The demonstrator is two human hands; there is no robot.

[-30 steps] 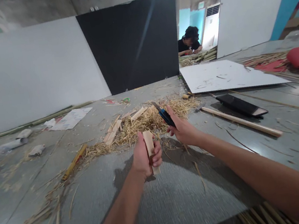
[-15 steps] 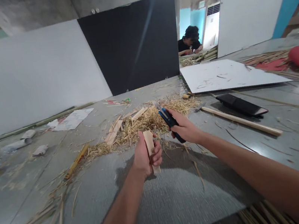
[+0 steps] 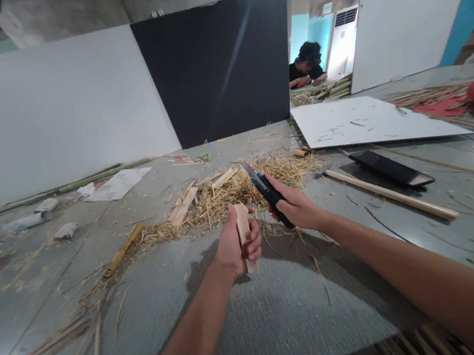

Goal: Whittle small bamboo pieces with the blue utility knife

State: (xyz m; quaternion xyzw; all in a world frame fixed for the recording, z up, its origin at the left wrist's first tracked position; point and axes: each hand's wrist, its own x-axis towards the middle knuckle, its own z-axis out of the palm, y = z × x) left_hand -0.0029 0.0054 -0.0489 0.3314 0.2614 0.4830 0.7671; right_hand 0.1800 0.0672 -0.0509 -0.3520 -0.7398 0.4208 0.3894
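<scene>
Left hand (image 3: 237,244) closed around wood (image 3: 243,224); whether wood touches table (image 3: 260,324), I cannot tell. Right hand (image 3: 298,207) clamped on cutter (image 3: 268,193), blade pointing forward and leftward. Cutter and wood apart, near each other. Beyond them, shavings (image 3: 290,171) in pile on table.

A short, pale, slim piece of wood (image 3: 243,224) sits in the left grip (image 3: 232,245), its near end showing past the fingers. Just to its right, apart from it, a black-and-blue utility knife (image 3: 269,193) slants in the right grip (image 3: 296,207), extended blade pointing far left.
</scene>
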